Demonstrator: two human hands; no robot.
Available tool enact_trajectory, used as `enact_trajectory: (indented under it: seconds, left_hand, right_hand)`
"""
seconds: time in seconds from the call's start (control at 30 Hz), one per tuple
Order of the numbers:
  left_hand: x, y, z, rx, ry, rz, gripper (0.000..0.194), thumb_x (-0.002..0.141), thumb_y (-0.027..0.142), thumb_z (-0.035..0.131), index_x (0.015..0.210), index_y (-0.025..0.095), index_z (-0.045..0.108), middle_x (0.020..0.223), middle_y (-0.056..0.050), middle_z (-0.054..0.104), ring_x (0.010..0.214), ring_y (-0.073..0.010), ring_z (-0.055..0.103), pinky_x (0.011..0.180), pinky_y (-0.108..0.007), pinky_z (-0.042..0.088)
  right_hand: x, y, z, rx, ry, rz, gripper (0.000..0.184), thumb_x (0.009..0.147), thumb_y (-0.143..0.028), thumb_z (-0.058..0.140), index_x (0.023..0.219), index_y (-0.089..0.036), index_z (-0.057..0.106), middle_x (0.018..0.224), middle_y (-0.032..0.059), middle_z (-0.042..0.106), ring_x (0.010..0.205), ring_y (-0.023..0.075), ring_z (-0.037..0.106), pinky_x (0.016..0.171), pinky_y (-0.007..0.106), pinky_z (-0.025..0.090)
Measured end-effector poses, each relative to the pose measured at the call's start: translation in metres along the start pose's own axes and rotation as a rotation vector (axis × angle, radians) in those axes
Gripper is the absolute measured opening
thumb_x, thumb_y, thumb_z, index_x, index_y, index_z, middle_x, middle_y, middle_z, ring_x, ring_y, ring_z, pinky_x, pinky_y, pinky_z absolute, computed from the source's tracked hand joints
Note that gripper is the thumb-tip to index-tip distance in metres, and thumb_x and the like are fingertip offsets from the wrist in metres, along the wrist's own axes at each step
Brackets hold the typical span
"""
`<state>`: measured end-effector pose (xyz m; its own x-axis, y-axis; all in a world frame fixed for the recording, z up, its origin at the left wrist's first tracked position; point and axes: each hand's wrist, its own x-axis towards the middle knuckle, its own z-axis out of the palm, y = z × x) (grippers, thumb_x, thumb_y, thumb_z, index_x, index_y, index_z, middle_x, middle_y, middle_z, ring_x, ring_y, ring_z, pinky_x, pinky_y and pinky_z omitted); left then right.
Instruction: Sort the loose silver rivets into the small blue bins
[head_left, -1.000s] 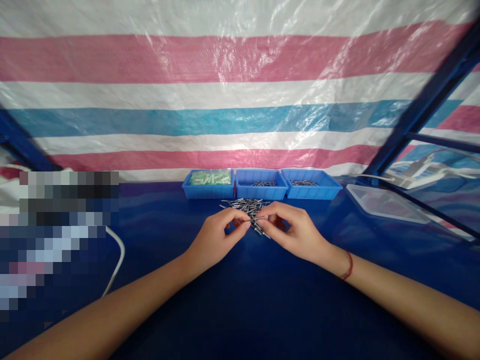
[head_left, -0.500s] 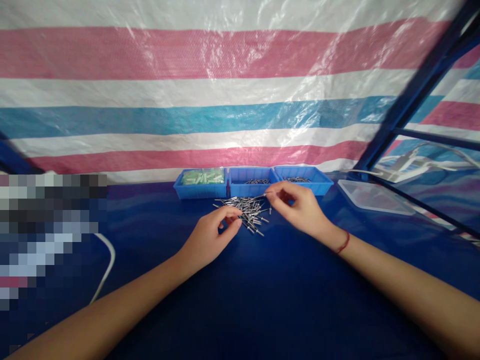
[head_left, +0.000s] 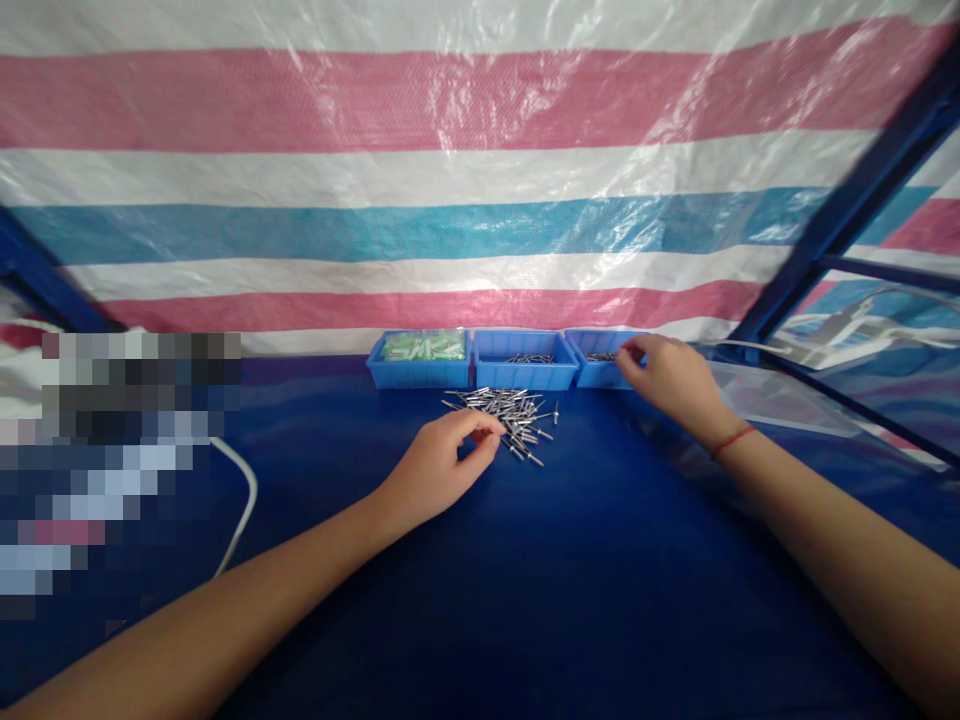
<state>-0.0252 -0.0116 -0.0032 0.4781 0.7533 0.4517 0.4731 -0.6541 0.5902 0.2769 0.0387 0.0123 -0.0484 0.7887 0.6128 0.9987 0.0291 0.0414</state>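
A loose pile of silver blind rivets (head_left: 517,408) lies on the blue table. My left hand (head_left: 450,460) is at the pile's near left edge, thumb and forefinger pinched together against the rivets; what is between the tips cannot be made out. Over the right blue bin (head_left: 600,376), which holds some rivets, my right hand (head_left: 671,380) has its fingers closed, and anything in them is hidden. The middle blue bin (head_left: 525,376) also has rivets inside. In the left blue bin (head_left: 420,376) are pale green pieces (head_left: 426,346) in clear plastic.
Behind the bins hangs a striped plastic sheet (head_left: 450,230). A translucent lid (head_left: 780,395) lies at the right, near a white power strip (head_left: 840,340) and a blue metal frame (head_left: 847,190). A white cable (head_left: 244,480) curves on the left, beside a blurred-out area.
My right hand has moved from the pile, where it held a rivet, right to the right bin. My left hand stays at the pile. The view has shifted slightly.
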Motion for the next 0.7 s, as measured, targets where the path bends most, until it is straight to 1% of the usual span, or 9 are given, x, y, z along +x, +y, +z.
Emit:
enact_trajectory:
  seconds: [0.07, 0.13, 0.2, 0.27, 0.33, 0.47, 0.53, 0.6, 0.7]
  left_hand:
    - [-0.001, -0.001, 0.001, 0.061, 0.015, 0.029, 0.013, 0.086, 0.017, 0.051, 0.090, 0.019, 0.063, 0.089, -0.002, 0.068, 0.083, -0.0156, 0.061, 0.079, -0.030, 0.047]
    - [-0.001, -0.002, 0.002, 0.179, 0.015, 0.042, 0.016, 0.086, 0.018, 0.050, 0.094, 0.019, 0.063, 0.096, -0.004, 0.068, 0.093, -0.0192, 0.059, 0.085, -0.036, 0.045]
    - [-0.002, -0.004, 0.003, 0.318, -0.013, 0.040, 0.023, 0.086, 0.019, 0.050, 0.106, 0.020, 0.062, 0.109, -0.006, 0.065, 0.104, -0.0234, 0.054, 0.090, -0.042, 0.043]
    - [-0.002, -0.006, 0.003, 0.425, -0.055, 0.037, 0.032, 0.087, 0.022, 0.050, 0.117, 0.022, 0.059, 0.122, -0.007, 0.059, 0.113, -0.0263, 0.049, 0.092, -0.045, 0.041]
    - [-0.003, -0.008, 0.003, 0.481, -0.094, 0.040, 0.033, 0.088, 0.023, 0.048, 0.119, 0.024, 0.058, 0.128, -0.006, 0.056, 0.114, -0.0268, 0.048, 0.093, -0.045, 0.040]
    - [-0.002, -0.008, 0.001, 0.542, -0.117, 0.063, 0.028, 0.090, 0.026, 0.047, 0.112, 0.025, 0.063, 0.123, -0.005, 0.059, 0.106, -0.0257, 0.054, 0.089, -0.044, 0.039]
    - [-0.001, -0.008, 0.000, 0.571, -0.116, 0.084, 0.025, 0.091, 0.026, 0.046, 0.109, 0.025, 0.063, 0.117, -0.004, 0.062, 0.101, -0.0250, 0.056, 0.086, -0.043, 0.039]
    - [0.000, -0.008, -0.001, 0.591, -0.116, 0.101, 0.024, 0.091, 0.025, 0.046, 0.106, 0.024, 0.064, 0.112, -0.005, 0.064, 0.097, -0.0241, 0.057, 0.083, -0.041, 0.039]
    - [0.002, -0.009, 0.000, 0.592, -0.116, 0.105, 0.022, 0.092, 0.024, 0.045, 0.104, 0.022, 0.064, 0.104, -0.005, 0.065, 0.093, -0.0225, 0.057, 0.078, -0.037, 0.039]
  right_hand:
    - [0.000, -0.005, -0.002, 0.031, 0.025, -0.012, 0.022, 0.082, -0.028, 0.047, 0.076, -0.016, 0.064, 0.076, 0.0099, 0.068, 0.066, 0.0223, 0.060, 0.057, 0.030, 0.038]
    - [-0.001, -0.011, -0.005, 0.070, 0.037, -0.038, 0.021, 0.083, -0.028, 0.048, 0.079, -0.016, 0.065, 0.079, 0.0097, 0.068, 0.069, 0.0225, 0.061, 0.060, 0.031, 0.040]
    - [-0.003, -0.019, -0.007, 0.121, 0.046, -0.076, 0.020, 0.084, -0.028, 0.048, 0.081, -0.016, 0.065, 0.081, 0.0094, 0.068, 0.074, 0.0227, 0.062, 0.064, 0.031, 0.042]
    - [-0.007, -0.030, -0.011, 0.180, 0.050, -0.122, 0.019, 0.084, -0.028, 0.049, 0.084, -0.017, 0.064, 0.082, 0.0087, 0.067, 0.077, 0.0226, 0.061, 0.067, 0.031, 0.043]
    - [-0.012, -0.043, -0.015, 0.246, 0.029, -0.178, 0.019, 0.085, -0.028, 0.049, 0.085, -0.017, 0.064, 0.082, 0.0082, 0.066, 0.076, 0.0220, 0.061, 0.069, 0.031, 0.044]
    - [-0.024, -0.069, -0.023, 0.387, -0.095, -0.364, 0.020, 0.088, -0.026, 0.046, 0.087, -0.017, 0.064, 0.083, 0.0077, 0.066, 0.078, 0.0205, 0.061, 0.073, 0.032, 0.045]
    - [-0.031, -0.079, -0.026, 0.434, -0.128, -0.448, 0.020, 0.089, -0.025, 0.046, 0.088, -0.017, 0.064, 0.084, 0.0079, 0.066, 0.080, 0.0202, 0.061, 0.074, 0.032, 0.046]
    - [-0.036, -0.088, -0.026, 0.478, -0.152, -0.502, 0.020, 0.089, -0.025, 0.046, 0.090, -0.017, 0.064, 0.086, 0.0084, 0.065, 0.082, 0.0200, 0.061, 0.074, 0.032, 0.047]
    - [-0.043, -0.095, -0.023, 0.533, -0.222, -0.546, 0.020, 0.089, -0.028, 0.048, 0.096, -0.017, 0.063, 0.090, 0.0085, 0.065, 0.085, 0.0200, 0.061, 0.075, 0.033, 0.049]
